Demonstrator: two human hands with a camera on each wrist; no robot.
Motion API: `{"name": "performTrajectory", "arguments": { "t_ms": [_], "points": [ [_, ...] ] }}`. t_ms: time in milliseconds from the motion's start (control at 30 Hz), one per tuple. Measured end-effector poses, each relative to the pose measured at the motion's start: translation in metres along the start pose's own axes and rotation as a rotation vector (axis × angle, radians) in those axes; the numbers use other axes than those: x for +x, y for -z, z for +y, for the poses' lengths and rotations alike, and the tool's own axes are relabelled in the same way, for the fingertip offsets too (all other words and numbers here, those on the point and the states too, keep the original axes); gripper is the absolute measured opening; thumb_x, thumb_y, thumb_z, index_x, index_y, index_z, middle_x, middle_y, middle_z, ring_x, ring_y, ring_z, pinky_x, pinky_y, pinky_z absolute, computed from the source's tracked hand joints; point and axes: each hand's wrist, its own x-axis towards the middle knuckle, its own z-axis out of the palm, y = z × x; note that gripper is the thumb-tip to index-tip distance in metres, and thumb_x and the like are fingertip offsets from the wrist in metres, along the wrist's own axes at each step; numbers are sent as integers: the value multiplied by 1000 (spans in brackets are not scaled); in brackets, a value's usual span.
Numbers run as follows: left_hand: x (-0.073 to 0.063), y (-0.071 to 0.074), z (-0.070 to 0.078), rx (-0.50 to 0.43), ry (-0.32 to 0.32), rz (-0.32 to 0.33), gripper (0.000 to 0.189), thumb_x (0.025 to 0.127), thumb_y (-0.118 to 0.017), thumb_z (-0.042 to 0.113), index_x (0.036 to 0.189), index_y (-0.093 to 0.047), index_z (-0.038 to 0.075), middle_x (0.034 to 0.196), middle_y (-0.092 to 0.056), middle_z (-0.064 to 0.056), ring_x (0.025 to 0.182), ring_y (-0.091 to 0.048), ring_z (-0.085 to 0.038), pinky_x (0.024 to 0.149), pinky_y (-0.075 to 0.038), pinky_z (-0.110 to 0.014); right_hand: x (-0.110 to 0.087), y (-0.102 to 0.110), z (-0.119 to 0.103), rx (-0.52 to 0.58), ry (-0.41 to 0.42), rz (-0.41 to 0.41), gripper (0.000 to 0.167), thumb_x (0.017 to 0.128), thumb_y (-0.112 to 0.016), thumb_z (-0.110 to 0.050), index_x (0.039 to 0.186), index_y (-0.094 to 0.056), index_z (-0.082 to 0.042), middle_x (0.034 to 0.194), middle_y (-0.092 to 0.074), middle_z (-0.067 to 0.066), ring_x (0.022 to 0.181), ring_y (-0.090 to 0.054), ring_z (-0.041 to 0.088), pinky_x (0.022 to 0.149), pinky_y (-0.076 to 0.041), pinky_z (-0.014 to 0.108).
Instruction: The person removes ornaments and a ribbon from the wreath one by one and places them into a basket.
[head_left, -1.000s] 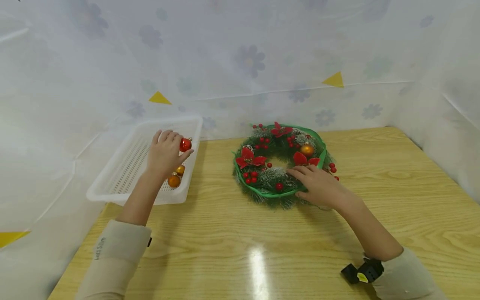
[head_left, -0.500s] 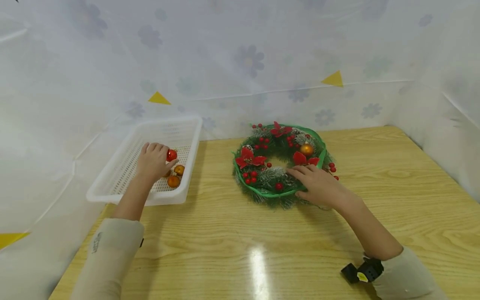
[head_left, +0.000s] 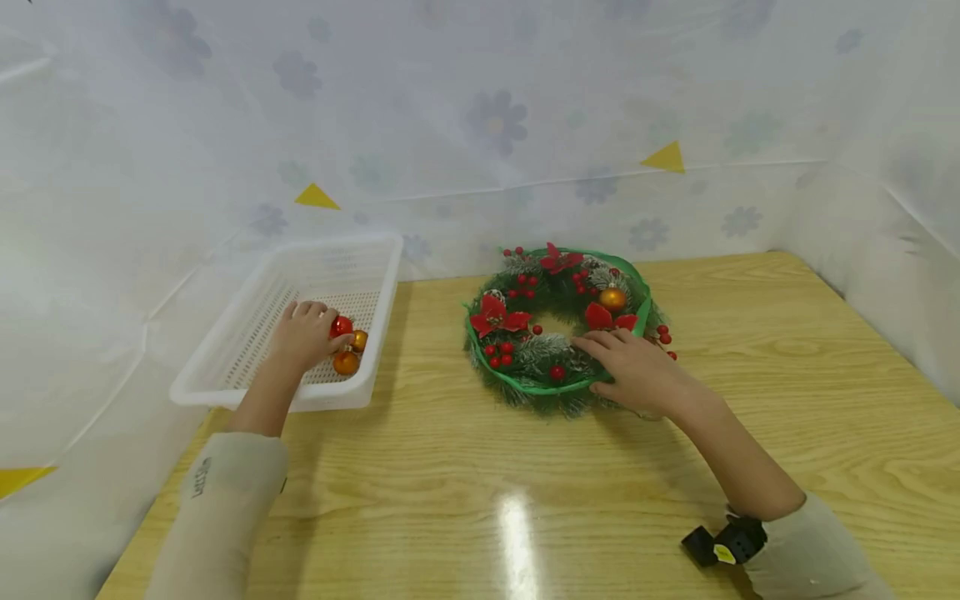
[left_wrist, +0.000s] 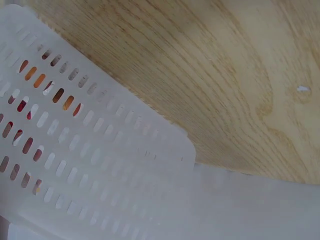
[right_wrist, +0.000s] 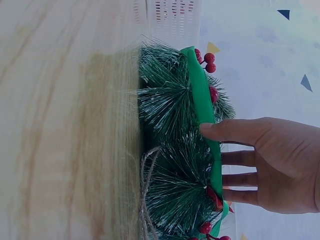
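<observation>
We count one white basket [head_left: 341, 397], one wreath [head_left: 543, 354] and four balls on the desk [head_left: 420, 467]: a red ball [head_left: 341, 326] and two orange balls [head_left: 346, 363] in the basket, plus a gold ball [head_left: 612, 299] on the wreath. The wreath also carries three red flowers [head_left: 498, 317], several clusters of red berries [head_left: 502, 353] and a green ribbon [right_wrist: 202, 95]. We see the left grip [head_left: 302, 337] reach inside the basket, holding the red ball between thumb and fingers, with both orange balls near it, on the side toward us and the wreath. In the left wrist view the grip is hidden; red and orange show through the basket's slots. The right grip [head_left: 641, 375] is released, its fingers stretched over the near right part of the wreath and its thumb touching the ribbon; where the fingertips end we cannot tell. The wreath lies flat, right of the basket and well apart from the red ball.
</observation>
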Motion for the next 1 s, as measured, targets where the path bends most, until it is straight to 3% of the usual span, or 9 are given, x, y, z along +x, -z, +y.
{"name": "performTrajectory", "arguments": {
  "t_ms": [333, 633, 1000],
  "points": [
    [0, -7, 1, -13, -8, -61, 54, 92, -52, 41, 118, -53, -6, 120, -50, -27, 116, -39, -43, 103, -20, -56, -1, 2, -2, 3, -2, 1, 67, 82, -71, -23, 138, -40, -3, 129, -45, 19, 113, -44, 41, 82, -44, 55],
    [-2, -7, -1, -64, 59, -143, 58, 93, -50, 42, 121, -51, -8, 122, -47, -29, 118, -35, -46, 102, -19, -58, -1, 3, -2, -4, 4, 1, 67, 82, -71, -23, 138, -40, -3, 129, -46, 19, 112, -44, 41, 83, -44, 54],
    [-2, -9, -1, -72, 46, -148, 59, 93, -48, 45, 119, -52, -7, 123, -47, -29, 119, -35, -45, 102, -20, -58, -1, 4, -2, 8, -8, -4, 66, 82, -70, -23, 138, -40, -4, 130, -45, 18, 113, -44, 41, 82, -43, 55]
  ]
}}
